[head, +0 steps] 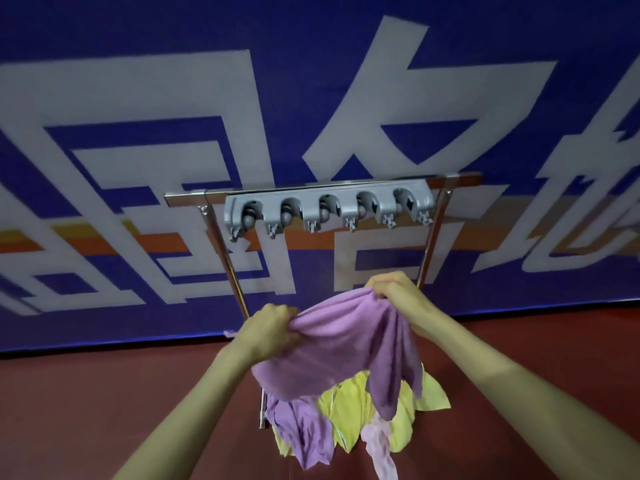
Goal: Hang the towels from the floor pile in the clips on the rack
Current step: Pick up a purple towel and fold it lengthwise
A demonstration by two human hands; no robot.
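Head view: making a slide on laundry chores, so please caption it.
Left hand and right hand grip a purple towel below the grey clip bar, above the floor pile.

One rack with two upright poles carries one grey bar of five clips and six small hooks. Two hands show: left hand, right hand. One purple towel is raised; the pile shows at least three more towels.

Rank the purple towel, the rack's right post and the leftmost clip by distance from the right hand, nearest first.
1. Purple towel: gripped in the right hand.
2. Rack's right post: just behind the hand.
3. Leftmost clip: up at the bar's far left end.
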